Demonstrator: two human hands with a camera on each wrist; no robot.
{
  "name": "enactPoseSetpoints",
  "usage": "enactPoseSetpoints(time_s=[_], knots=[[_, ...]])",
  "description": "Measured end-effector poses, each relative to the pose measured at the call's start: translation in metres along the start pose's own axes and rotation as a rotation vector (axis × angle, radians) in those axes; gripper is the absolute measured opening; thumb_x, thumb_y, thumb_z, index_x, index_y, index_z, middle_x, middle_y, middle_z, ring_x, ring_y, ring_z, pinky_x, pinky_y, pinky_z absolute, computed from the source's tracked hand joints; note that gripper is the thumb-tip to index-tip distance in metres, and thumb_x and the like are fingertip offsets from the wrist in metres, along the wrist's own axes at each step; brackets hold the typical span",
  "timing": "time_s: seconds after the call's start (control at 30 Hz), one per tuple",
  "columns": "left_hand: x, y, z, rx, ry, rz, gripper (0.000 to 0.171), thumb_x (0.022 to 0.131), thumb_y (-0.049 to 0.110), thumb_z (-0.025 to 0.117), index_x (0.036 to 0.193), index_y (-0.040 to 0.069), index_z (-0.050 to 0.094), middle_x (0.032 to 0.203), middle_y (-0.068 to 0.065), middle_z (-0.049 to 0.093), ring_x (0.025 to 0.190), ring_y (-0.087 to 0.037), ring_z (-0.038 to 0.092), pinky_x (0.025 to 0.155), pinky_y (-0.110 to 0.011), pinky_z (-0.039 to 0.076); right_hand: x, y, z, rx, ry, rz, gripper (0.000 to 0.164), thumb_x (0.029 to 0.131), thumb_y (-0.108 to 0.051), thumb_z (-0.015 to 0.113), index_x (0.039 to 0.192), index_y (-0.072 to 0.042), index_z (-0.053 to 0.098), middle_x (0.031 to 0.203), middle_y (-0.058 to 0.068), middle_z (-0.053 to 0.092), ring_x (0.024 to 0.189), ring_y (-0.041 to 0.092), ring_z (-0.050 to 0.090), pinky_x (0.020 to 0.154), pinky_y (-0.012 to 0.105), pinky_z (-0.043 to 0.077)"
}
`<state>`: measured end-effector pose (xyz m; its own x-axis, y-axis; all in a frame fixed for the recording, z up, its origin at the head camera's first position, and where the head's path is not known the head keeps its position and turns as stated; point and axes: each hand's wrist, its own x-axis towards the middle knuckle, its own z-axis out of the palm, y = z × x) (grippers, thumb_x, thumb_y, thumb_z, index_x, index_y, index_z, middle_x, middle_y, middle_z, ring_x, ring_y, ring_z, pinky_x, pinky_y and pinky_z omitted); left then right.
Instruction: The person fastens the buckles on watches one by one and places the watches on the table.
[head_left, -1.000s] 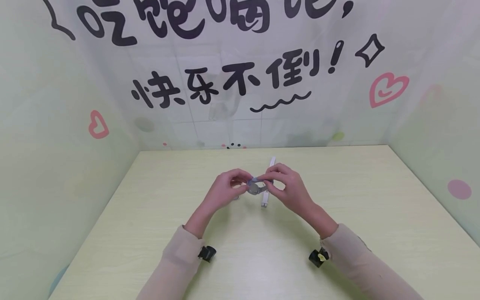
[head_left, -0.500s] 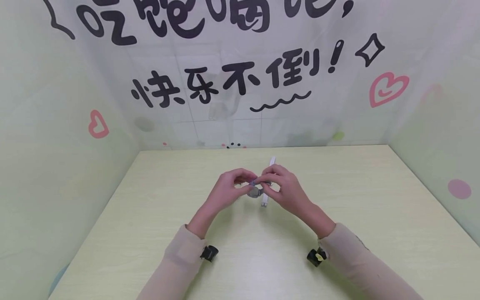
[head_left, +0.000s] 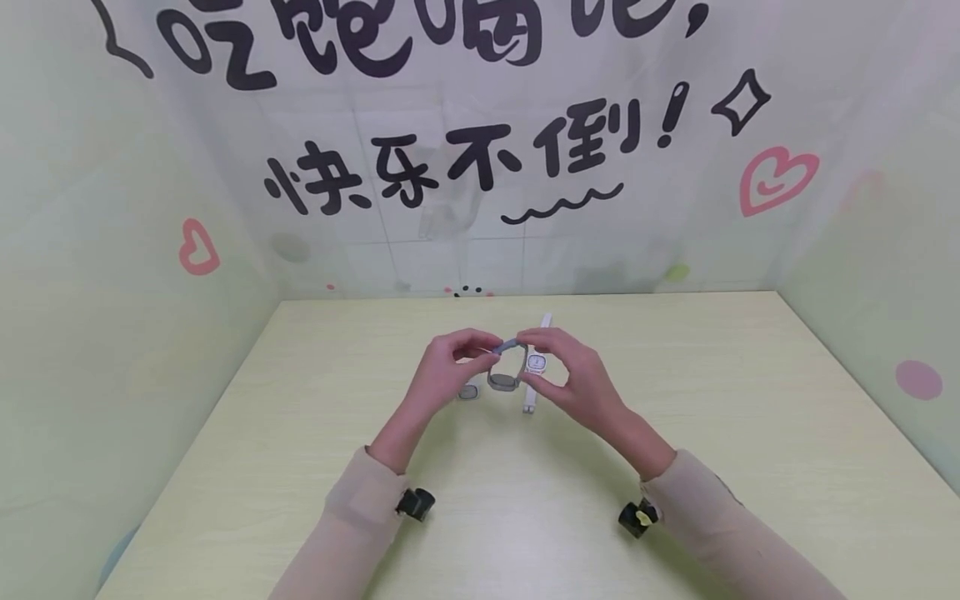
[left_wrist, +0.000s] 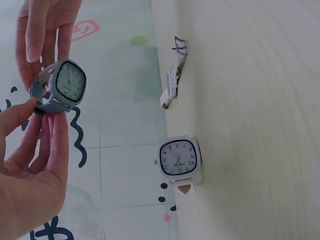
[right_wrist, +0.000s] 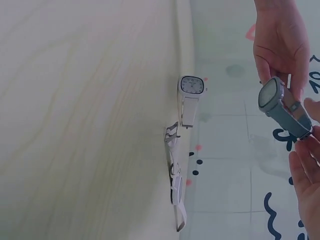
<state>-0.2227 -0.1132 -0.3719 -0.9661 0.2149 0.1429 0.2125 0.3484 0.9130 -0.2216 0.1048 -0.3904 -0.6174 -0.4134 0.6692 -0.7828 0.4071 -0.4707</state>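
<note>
My left hand [head_left: 450, 371] and my right hand [head_left: 573, 371] hold a grey-blue wristwatch [head_left: 504, 382] between them, above the table. Its strap stands up in a loop, with the dial at the near, lower side. In the left wrist view the watch's dial [left_wrist: 70, 81] faces the camera, and the left hand's fingers and thumb pinch the strap. From the other side, the right wrist view shows the strap [right_wrist: 291, 120] between both hands' fingers. How the strap ends are joined is too small to tell.
On the table [head_left: 675, 467] lie two white wristwatches. One, a watch with a long strap [head_left: 537, 363], is stretched out beside the right hand. The other, a square-faced watch [head_left: 468, 391], sits below the left hand, partly covered. A printed cloth wall [head_left: 450, 258] stands behind.
The fingertips, bunched at the strap half a second ago, have moved apart and slightly up. The strap's loop now shows open, and both white watch faces have come into sight.
</note>
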Motion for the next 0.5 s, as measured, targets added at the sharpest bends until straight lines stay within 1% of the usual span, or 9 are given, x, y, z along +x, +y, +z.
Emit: enactPoseSetpoints(time_s=[0.1,0.2,0.23,0.3,0.4,0.5], knots=[[0.0004,-0.0009,-0.0019,-0.077,0.008,-0.037,0.025,0.094,0.013,0.069,0.117,0.004,0.069,0.112,-0.016,0.072,0.099,-0.024,0.071,0.088,-0.033,0.061,-0.001,0.0008,0.0003,-0.009,-0.032,-0.001,0.061,0.079,-0.01,0.084,0.134,-0.004,0.059,0.132,0.011,0.065,0.121,0.026,0.063,0.101,0.043,0.055],[0.0004,-0.0008,-0.0032,-0.147,0.013,-0.079,0.027,0.094,0.013,0.069,0.119,0.002,0.068,0.114,-0.018,0.071,0.096,-0.021,0.072,0.087,-0.033,0.061,-0.0007,0.0003,0.0013,-0.026,-0.063,-0.001,0.069,0.078,-0.013,0.086,0.138,-0.003,0.055,0.138,0.012,0.062,0.127,0.028,0.059,0.106,0.045,0.051],[0.0004,-0.0005,-0.0035,-0.165,0.017,-0.096,0.028,0.094,0.014,0.069,0.12,0.003,0.068,0.115,-0.018,0.07,0.095,-0.018,0.072,0.087,-0.032,0.061,-0.0003,0.0001,0.0018,-0.039,-0.068,-0.002,0.07,0.077,-0.013,0.086,0.139,-0.003,0.055,0.139,0.013,0.061,0.129,0.028,0.058,0.107,0.045,0.05],[0.0001,0.0002,-0.0043,-0.193,0.026,-0.126,0.029,0.094,0.015,0.069,0.12,0.003,0.067,0.115,-0.017,0.07,0.095,-0.015,0.072,0.087,-0.032,0.061,0.0012,-0.001,0.003,-0.061,-0.072,-0.001,0.071,0.078,-0.014,0.086,0.14,-0.003,0.054,0.139,0.013,0.061,0.13,0.029,0.058,0.107,0.045,0.05],[-0.0003,0.0007,-0.0063,-0.223,0.039,-0.161,0.029,0.095,0.015,0.068,0.121,0.004,0.066,0.116,-0.016,0.069,0.097,-0.016,0.072,0.087,-0.032,0.061,0.0042,-0.0026,0.0052,-0.08,-0.068,0.006,0.07,0.079,-0.016,0.085,0.14,-0.003,0.054,0.139,0.013,0.061,0.13,0.029,0.058,0.107,0.044,0.05],[-0.001,-0.0002,-0.0106,-0.236,0.032,-0.174,0.029,0.095,0.014,0.067,0.122,0.004,0.065,0.119,-0.017,0.068,0.1,-0.018,0.072,0.089,-0.032,0.06,0.0077,-0.004,0.0079,-0.077,-0.067,0.02,0.067,0.08,-0.017,0.084,0.139,-0.004,0.055,0.139,0.012,0.062,0.131,0.028,0.058,0.108,0.043,0.05]])
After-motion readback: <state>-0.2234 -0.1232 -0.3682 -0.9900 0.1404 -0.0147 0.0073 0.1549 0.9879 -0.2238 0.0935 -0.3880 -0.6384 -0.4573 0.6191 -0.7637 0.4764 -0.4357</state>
